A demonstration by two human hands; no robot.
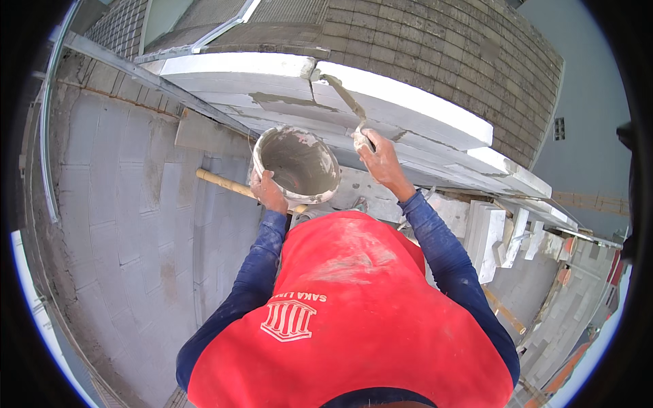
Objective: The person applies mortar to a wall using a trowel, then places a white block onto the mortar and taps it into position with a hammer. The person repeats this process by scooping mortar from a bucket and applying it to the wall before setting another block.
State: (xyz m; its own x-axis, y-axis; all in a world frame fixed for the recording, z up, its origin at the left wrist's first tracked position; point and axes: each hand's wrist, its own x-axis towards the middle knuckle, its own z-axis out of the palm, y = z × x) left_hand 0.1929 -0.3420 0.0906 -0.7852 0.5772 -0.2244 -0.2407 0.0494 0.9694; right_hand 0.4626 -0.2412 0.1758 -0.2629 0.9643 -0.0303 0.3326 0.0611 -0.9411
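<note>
My left hand (269, 192) grips the near left side of a round, mortar-smeared bucket (320, 149), which is tilted so that its grey-coated inside shows. In my right hand (383, 163) is a trowel (352, 104), its narrow blade caked with grey mortar. The blade points up and to the left, and its tip is at the joint between two white blocks in the top course of a block wall (401, 98). Grey mortar (289, 100) is smeared over some joints below. Whether the tip touches the blocks, I cannot tell.
Beyond the wall slopes a tiled roof (435, 41). A metal bar (146, 78) runs along the left end of the wall. Behind the bucket passes a bamboo pole (221, 182). Loose white blocks (484, 238) are stacked to the right. A grey block wall (129, 217) fills the left side.
</note>
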